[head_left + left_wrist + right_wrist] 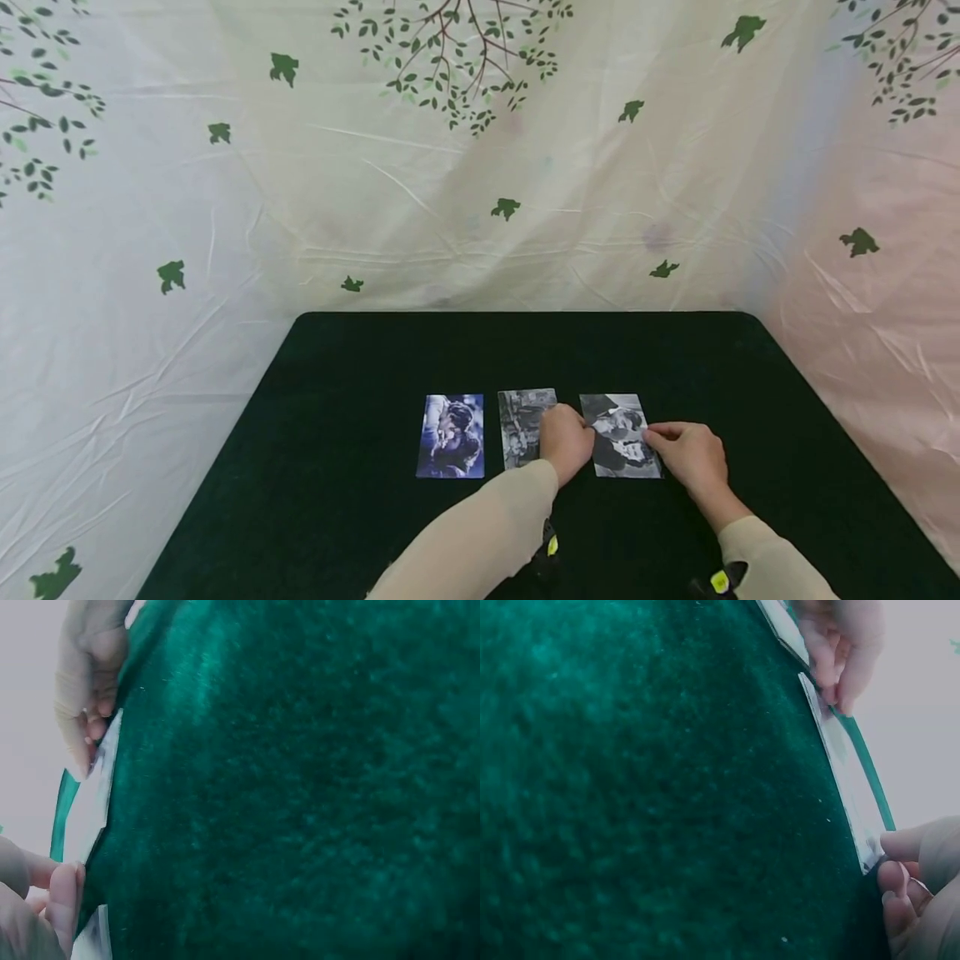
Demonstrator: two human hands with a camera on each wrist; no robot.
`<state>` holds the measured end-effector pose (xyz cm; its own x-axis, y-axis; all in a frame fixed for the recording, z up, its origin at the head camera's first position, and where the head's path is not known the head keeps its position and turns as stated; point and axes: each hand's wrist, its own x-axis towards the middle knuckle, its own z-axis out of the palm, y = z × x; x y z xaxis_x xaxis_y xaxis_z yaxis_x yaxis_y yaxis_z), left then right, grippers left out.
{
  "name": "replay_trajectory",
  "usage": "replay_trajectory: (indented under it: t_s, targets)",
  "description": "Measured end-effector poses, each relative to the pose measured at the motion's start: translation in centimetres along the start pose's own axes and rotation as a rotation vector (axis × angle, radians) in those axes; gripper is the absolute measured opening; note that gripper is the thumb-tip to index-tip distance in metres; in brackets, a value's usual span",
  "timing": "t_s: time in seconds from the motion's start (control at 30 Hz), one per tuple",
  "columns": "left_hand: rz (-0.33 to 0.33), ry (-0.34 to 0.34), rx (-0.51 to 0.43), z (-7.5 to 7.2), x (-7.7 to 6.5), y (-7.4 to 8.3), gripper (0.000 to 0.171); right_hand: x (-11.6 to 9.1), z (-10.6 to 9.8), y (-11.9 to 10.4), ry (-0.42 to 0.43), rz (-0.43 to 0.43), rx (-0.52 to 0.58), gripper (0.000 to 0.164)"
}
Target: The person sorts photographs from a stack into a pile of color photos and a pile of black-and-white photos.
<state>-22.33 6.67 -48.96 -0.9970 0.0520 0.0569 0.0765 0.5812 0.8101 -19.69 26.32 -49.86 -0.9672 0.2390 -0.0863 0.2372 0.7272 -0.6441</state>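
Both hands are at the rightmost of three photo cards, a black-and-white photo card [618, 437] that lies face up. My right hand [692, 458] pinches its right edge, thumb on top and fingers curled at the side, as the right wrist view shows. At the opposite edge, the fingertips of my left hand [567, 442] grip the card. That left hand and its sleeve cover part of the middle photo card [519, 421], also black and white. In the left wrist view a sliver of this white-edged middle card [94, 937] shows below the left fingers.
Farther left lies a blue-toned photo card [452, 442], in line with the others. A dark green cloth covers the table [337, 383], whose far edge meets a pale hanging curtain [420, 183] printed with leaves. Dark straps with yellow marks sit at both wrists.
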Motion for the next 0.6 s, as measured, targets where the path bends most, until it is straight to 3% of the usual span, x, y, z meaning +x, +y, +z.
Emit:
replay_trajectory:
  t_s: [0.17,0.27,0.4,0.6]
  targets:
    - [-0.013,-0.03,-0.164,-2.4,-0.5,0.2,0.006,0.0,-0.4,-0.1,0.004,-0.027,0.063,0.036]
    - [0.003,-0.021,-0.158,-4.5,-0.9,-0.1,0.006,-0.1,-0.8,-0.1,0.015,-0.035,0.083,0.037]
    - [0.06,0.038,-0.046,-7.5,-1.3,-1.3,0.012,-0.4,-1.2,-0.5,0.019,-0.072,0.076,0.039]
    - [0.039,0.056,-0.054,-10.2,-2.4,-4.2,0.022,-1.2,-0.4,-3.0,0.016,-0.177,0.032,0.038]
